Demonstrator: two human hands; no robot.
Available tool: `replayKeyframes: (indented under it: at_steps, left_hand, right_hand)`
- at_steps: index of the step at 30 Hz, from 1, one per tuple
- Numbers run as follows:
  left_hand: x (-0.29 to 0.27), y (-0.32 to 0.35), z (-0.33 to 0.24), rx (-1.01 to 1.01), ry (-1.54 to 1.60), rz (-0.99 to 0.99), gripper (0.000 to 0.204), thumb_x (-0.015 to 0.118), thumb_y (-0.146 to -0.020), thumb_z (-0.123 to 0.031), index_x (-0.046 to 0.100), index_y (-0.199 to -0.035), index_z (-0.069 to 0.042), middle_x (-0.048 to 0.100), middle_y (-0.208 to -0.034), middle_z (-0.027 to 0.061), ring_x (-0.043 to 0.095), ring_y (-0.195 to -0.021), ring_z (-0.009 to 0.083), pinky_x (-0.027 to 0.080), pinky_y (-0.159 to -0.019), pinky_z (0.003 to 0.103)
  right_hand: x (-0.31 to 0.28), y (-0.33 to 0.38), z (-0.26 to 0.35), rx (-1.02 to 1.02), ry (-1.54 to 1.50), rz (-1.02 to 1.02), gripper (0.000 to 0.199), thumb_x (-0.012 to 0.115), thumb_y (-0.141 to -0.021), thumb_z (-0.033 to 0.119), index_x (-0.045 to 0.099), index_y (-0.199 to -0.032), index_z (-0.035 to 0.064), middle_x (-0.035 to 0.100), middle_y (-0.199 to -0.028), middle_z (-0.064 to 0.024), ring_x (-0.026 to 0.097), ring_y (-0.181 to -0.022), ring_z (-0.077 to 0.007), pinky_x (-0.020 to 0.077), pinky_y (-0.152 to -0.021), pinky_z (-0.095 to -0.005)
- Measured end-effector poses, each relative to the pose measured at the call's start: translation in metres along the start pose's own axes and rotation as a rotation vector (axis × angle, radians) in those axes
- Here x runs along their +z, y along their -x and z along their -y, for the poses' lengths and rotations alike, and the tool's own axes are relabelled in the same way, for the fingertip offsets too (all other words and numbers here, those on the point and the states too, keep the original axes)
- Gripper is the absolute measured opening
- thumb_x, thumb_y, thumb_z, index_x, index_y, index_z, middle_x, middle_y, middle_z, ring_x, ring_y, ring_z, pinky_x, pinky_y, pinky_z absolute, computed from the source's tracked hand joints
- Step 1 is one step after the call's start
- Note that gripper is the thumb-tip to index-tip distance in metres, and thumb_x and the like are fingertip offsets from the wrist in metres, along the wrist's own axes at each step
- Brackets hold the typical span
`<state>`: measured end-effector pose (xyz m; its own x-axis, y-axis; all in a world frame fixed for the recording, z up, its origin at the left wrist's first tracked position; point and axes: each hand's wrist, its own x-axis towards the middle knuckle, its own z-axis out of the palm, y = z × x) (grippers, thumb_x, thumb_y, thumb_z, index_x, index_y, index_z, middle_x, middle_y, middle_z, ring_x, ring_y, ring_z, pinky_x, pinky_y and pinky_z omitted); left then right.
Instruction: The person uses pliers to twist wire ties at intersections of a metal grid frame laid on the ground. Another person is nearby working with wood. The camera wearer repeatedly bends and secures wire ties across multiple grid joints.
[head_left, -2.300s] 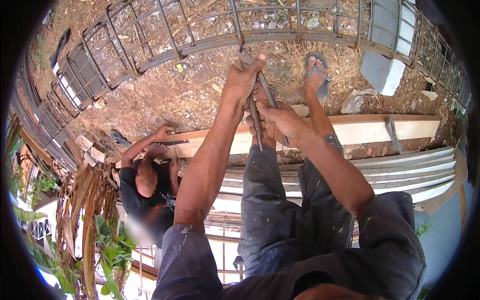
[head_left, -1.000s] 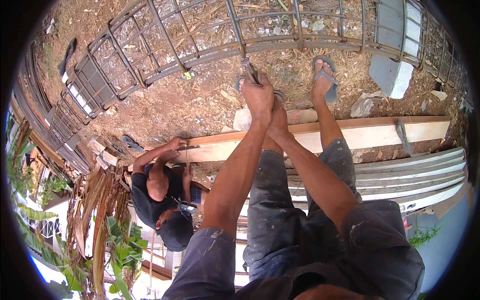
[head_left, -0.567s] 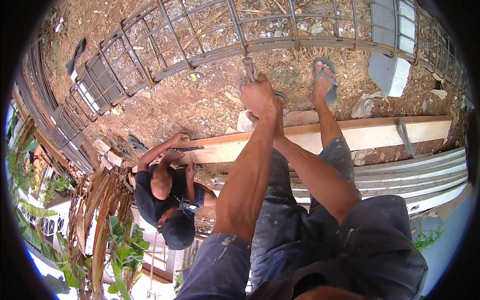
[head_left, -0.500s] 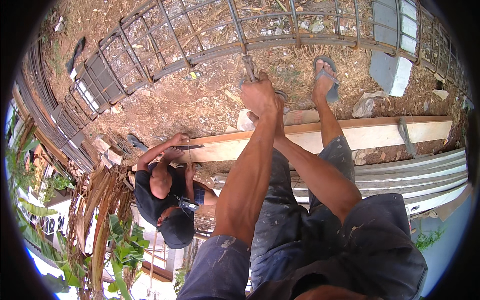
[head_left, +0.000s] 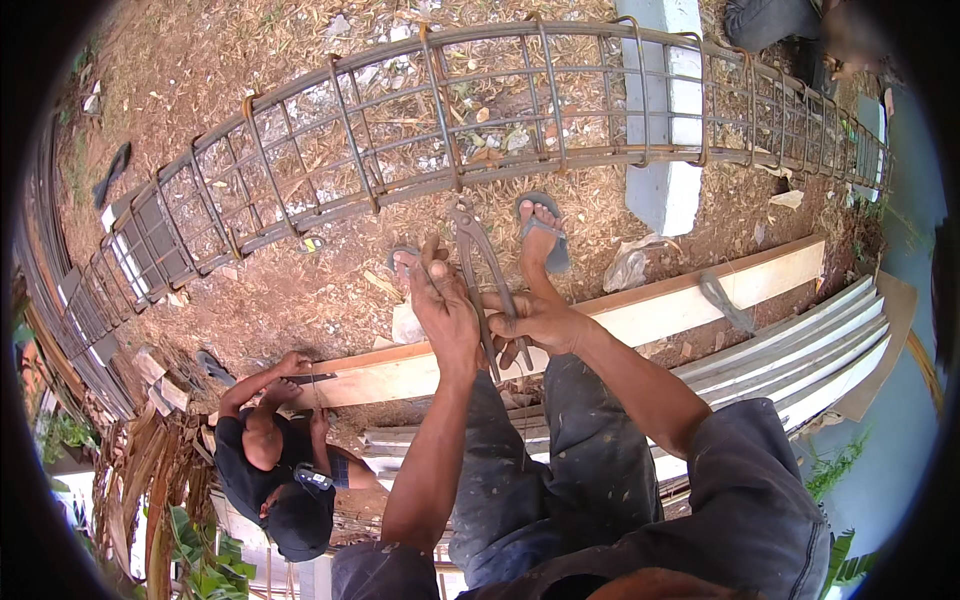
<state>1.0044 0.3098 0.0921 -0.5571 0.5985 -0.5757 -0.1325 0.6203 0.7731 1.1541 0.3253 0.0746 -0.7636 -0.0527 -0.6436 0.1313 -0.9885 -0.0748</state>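
In the middle of the frame my left hand (head_left: 443, 305) and right hand (head_left: 535, 318) are both closed round the two long handles of the pincers (head_left: 478, 262), whose nose points up at the lower bar of the rebar cage (head_left: 440, 120) curving across the upper half. Most stirrups along the cage look already in place, so I judge I am partway, with this joint's tie not finished. A co-worker (head_left: 275, 470) crouches at lower left by the wooden plank (head_left: 640, 315).

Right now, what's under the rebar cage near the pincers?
Under the rebar cage lies bare dirt with dry leaves and pale scraps, seen through the bars. A white block props it further right. The pincers, held by both hands, left hand and right hand, hide the ground beneath their head.
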Motion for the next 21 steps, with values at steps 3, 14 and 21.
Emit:
replayKeyframes:
  at_steps: [3, 14, 21]
  left_hand:
    - [0.012, 0.010, -0.016, -0.079, 0.374, 0.002, 0.038, 0.039, -0.104, -0.037, 0.050, -0.114, -0.002, 0.041, -0.073, -0.0003, 0.043, -0.060, 0.0073, 0.037, -0.052, 0.022]
    - [0.059, 0.045, -0.025, -0.091, 0.348, -0.125, 0.040, 0.040, -0.103, -0.040, 0.052, -0.106, -0.002, 0.036, -0.069, -0.0030, 0.030, -0.053, 0.0038, 0.023, -0.045, 0.021]
    - [0.053, 0.014, -0.011, -0.461, 0.764, -0.170, 0.029, 0.041, -0.102, -0.027, 0.052, -0.106, -0.001, 0.043, -0.073, -0.0004, 0.036, -0.054, 0.0079, 0.031, -0.048, 0.023]
  right_hand:
    - [-0.019, 0.016, 0.033, -0.348, 0.155, -0.136, 0.068, 0.066, -0.091, 0.031, 0.035, -0.144, 0.0024, 0.062, -0.116, -0.0128, 0.066, -0.097, -0.0204, 0.0561, -0.081, -0.0346]
    - [-0.109, -0.018, 0.270, -0.673, 2.205, -0.980, 0.057, 0.058, -0.092, 0.046, 0.048, -0.139, 0.0156, 0.060, -0.110, -0.0194, 0.058, -0.100, -0.0318, 0.0471, -0.082, -0.0438]
    - [-0.057, -0.008, 0.198, -0.883, 2.062, -1.042, 0.053, 0.059, -0.093, 0.039, 0.049, -0.138, 0.0129, 0.055, -0.122, -0.0215, 0.046, -0.121, -0.0312, 0.0347, -0.103, -0.0457]
